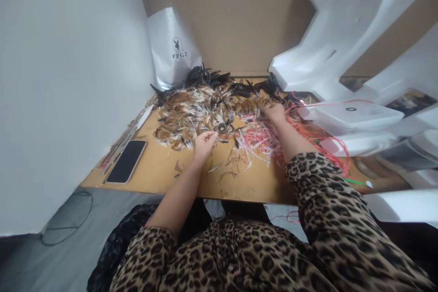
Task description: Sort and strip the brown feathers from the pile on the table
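A broad pile of brown, white and black feathers (191, 109) covers the middle of the wooden table. My left hand (204, 143) is at the near edge of this pile, thumb and forefinger pinched together; what lies between them is too small to name. Farther back, my right hand (273, 112) reaches to the right part of the feathers, its fingers closed and pointing down. Whatever it grips is hidden. Below that hand lies a tangle of pink and white ribbon strips (262, 139). A small dark ring-shaped piece (222, 127) rests among the feathers.
A phone (126, 161) lies at the left, beside thin sticks (128, 134) along the wall. Behind the feathers stands a silver bag (174, 50). White machine housings (349, 23) and a plastic container lid (352, 113) occupy the right. Red cords (337, 157) trail there.
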The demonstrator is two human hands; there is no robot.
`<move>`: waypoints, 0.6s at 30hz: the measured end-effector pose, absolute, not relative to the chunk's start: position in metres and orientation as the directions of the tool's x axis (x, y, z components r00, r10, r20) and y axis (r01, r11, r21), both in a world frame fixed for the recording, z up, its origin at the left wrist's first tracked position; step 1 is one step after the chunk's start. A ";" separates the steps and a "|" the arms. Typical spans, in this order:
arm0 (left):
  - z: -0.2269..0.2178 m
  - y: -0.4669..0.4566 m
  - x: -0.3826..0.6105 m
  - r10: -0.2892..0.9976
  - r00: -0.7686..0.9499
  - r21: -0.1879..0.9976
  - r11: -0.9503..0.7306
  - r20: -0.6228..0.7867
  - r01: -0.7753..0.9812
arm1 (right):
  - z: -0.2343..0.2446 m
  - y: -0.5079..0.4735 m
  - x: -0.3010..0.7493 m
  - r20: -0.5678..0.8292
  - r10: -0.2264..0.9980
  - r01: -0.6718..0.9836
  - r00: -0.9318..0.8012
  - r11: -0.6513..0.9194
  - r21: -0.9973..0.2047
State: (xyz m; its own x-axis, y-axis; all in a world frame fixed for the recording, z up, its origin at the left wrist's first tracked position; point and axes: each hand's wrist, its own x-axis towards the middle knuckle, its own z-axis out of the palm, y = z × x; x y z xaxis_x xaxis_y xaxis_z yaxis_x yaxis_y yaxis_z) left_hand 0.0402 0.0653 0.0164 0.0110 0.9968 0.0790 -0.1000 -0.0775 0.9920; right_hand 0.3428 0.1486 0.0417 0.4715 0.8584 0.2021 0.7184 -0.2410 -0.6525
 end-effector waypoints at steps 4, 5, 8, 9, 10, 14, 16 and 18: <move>0.017 0.068 0.037 0.995 -0.032 0.990 -0.094 0.091 -0.104 | 0.051 0.135 0.341 0.161 0.824 0.559 0.543 -0.212 -0.802; 0.017 0.069 0.036 0.994 -0.042 0.989 -0.101 0.097 -0.107 | 0.053 0.132 0.341 0.172 0.814 0.530 0.555 -0.187 -0.827; 0.020 0.072 0.029 0.989 -0.099 0.981 -0.125 0.111 -0.146 | 0.059 0.121 0.336 0.209 0.779 0.466 0.591 -0.118 -0.877; 0.021 0.073 0.026 0.986 -0.128 0.978 -0.130 0.109 -0.162 | 0.061 0.117 0.333 0.224 0.773 0.453 0.594 -0.092 -0.887; 0.021 0.075 0.023 0.982 -0.155 0.974 -0.133 0.106 -0.181 | 0.063 0.113 0.328 0.233 0.771 0.442 0.593 -0.070 -0.894; 0.022 0.081 0.013 0.968 -0.230 0.963 -0.150 0.098 -0.222 | 0.071 0.094 0.294 0.245 0.849 0.399 0.468 0.045 -0.916; 0.020 0.083 0.010 0.962 -0.255 0.958 -0.165 0.103 -0.236 | 0.073 0.085 0.272 0.237 0.912 0.411 0.334 0.085 -0.907; 0.019 0.084 0.009 0.956 -0.269 0.951 -0.186 0.117 -0.247 | 0.072 0.080 0.249 0.228 0.959 0.456 0.169 0.129 -0.880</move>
State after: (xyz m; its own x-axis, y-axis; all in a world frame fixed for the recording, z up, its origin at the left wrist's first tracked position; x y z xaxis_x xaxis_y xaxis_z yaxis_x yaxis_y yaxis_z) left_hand 0.0087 0.0840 0.0185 -0.2687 0.9560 0.1173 -0.2472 -0.1861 0.9509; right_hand 0.2488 0.0802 0.0720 0.1689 0.9590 0.2276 0.4563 0.1286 -0.8805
